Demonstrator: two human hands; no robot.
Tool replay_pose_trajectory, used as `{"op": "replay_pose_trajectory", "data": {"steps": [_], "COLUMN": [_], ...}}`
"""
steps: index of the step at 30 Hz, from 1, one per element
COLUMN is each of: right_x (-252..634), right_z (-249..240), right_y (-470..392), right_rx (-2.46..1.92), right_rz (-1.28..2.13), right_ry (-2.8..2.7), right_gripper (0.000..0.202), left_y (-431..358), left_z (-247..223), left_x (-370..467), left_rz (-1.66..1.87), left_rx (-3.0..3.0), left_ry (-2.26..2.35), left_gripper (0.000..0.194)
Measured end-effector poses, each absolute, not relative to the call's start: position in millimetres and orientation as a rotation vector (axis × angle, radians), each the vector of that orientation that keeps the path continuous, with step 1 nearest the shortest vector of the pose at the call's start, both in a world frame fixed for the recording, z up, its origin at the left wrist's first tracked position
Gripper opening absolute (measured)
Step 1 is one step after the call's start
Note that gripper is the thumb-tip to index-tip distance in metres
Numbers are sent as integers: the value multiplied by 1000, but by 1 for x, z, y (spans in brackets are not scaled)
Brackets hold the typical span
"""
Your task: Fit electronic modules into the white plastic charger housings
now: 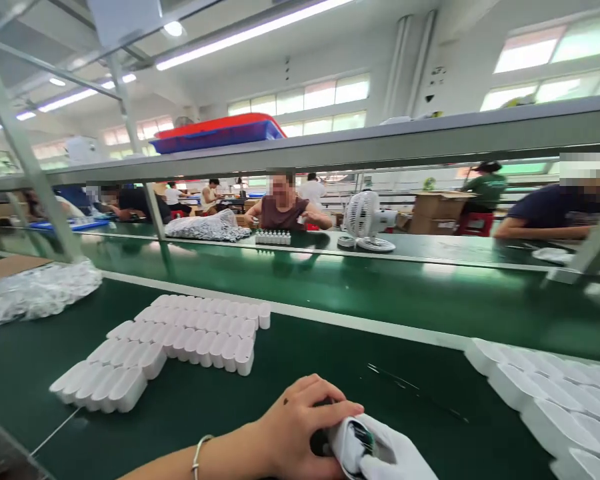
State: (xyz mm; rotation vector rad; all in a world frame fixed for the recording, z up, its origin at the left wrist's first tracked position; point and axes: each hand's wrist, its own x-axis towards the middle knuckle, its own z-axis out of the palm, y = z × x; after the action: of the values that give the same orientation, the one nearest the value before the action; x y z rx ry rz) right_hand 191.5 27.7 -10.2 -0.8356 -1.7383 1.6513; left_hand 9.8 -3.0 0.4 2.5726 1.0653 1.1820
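Note:
My left hand (300, 423), bare with a bracelet at the wrist, has its thumb and fingers round a white oval housing (344, 443) at the bottom centre. Something dark green shows inside the housing's open end. My right hand (397, 450), in a white glove, is closed on the same housing from the right, with fingertips at its opening. To the left, rows of white oval housings (195, 333) stand on the dark green table (280, 400). More white housings (555, 393) stand in rows at the right edge.
Clear plastic bags (40, 290) lie at the left. Beyond a green belt (330, 287) are a white fan (363, 217), a group of small white parts (273, 237) and several seated people. A shelf (330, 150) holding red and blue trays (220, 133) crosses above.

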Motion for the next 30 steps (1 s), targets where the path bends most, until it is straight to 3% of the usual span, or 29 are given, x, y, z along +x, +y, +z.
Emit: {"op": "replay_pose_trajectory", "data": {"steps": [6, 13, 17, 25, 30], "right_x": [183, 190, 194, 189, 194], "right_z": [12, 19, 16, 18, 19], "right_y": [13, 17, 24, 18, 19], "right_rx": [-781, -864, -840, -872, -943], "right_rz": [1854, 1996, 2157, 1998, 2029], "right_ry": [-1423, -1358, -1345, -1223, -1369], "right_gripper": [43, 40, 42, 30, 33], "left_y": [-13, -21, -22, -22, -19], "left_z": [9, 13, 15, 18, 16], "left_x": [13, 16, 20, 26, 23], "left_rz": [1106, 953, 894, 922, 972], "left_rx": [2433, 1918, 1571, 1208, 1134], "left_ry": [1043, 1120, 1188, 1201, 1147], "left_gripper": [60, 47, 57, 55, 49]}}
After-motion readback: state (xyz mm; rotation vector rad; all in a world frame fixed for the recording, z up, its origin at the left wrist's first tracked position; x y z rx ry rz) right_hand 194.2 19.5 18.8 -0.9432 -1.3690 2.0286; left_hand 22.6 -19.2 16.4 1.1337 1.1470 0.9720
